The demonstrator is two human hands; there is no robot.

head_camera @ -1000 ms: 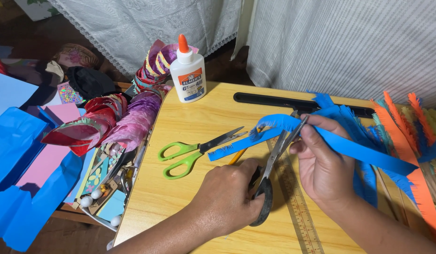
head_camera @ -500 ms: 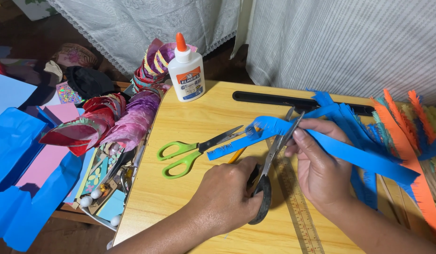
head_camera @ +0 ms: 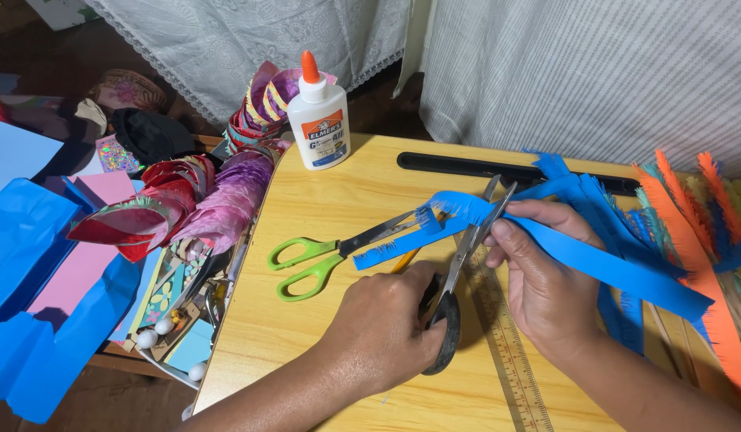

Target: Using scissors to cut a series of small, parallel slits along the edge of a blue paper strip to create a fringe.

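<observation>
Green-handled scissors (head_camera: 326,254) lie mid-frame, glue bottle (head_camera: 320,114) upper centre, ruler (head_camera: 502,336) under hands. Left hand (head_camera: 386,328) closed round black-handled scissors (head_camera: 460,276), handle mostly hidden. Right hand (head_camera: 546,276) pinches blue paper strip (head_camera: 578,252) centre-right; blades straddle fringed edge. Versus earlier: blades further along strip.

Two hands: left (head_camera: 382,328), right (head_camera: 546,280). Two pairs of scissors: black-handled pair (head_camera: 454,288) gripped in the left, green-handled pair (head_camera: 322,254) flat on the tabletop (head_camera: 362,192). One glue bottle (head_camera: 320,120), white with orange cap. One clear ruler (head_camera: 505,344). One black strip (head_camera: 458,164) along the far edge. One blue fringed paper strip (head_camera: 594,260) pinched in the right. Several more fringed strips (head_camera: 698,240), orange and blue, exact count unclear. At least three white beads (head_camera: 150,334) in the tray at left.
</observation>
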